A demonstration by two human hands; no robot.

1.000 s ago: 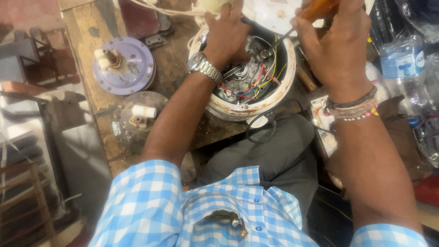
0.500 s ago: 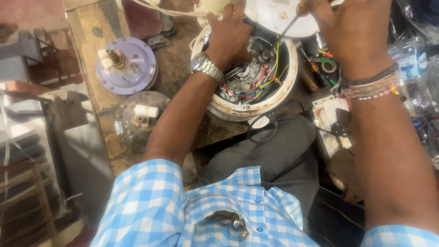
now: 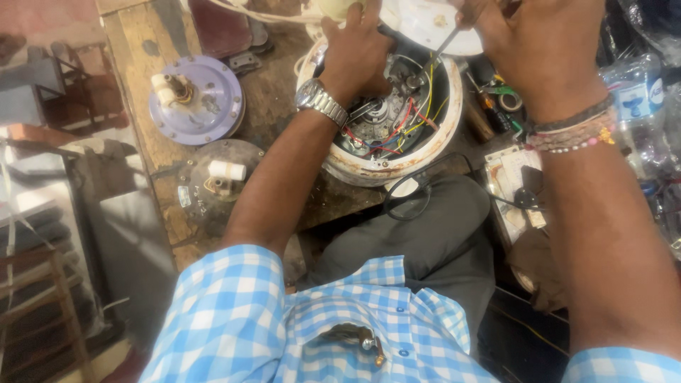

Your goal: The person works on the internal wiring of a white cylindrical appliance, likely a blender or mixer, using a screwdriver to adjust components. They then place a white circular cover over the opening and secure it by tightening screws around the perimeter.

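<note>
Both hands' fingertips are hidden: left hand (image 3: 358,53) inside housing (image 3: 340,159), right hand (image 3: 543,53) cropped.

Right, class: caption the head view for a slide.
Left hand steadies an opened round appliance while right hand works a screwdriver inside.

A: Bench inventory, passable room first?

B: I log bare wood on the workbench (image 3: 269,92) between the purple round cover (image 3: 196,100) and the open round casing (image 3: 383,113); a hand could pass there. The strip near the dark round plate (image 3: 218,181) is narrower.

A: Obstructions?

B: Inside the casing, coloured wires (image 3: 397,131) crowd the cavity, and my left hand (image 3: 358,53) fills its left half. My right hand (image 3: 543,50), closed on a thin tool shaft (image 3: 443,46), blocks the rim's far right. Right of it: plastic bottle (image 3: 638,99), small tools (image 3: 496,106), a black cable (image 3: 411,202) looping off the front edge.
</note>
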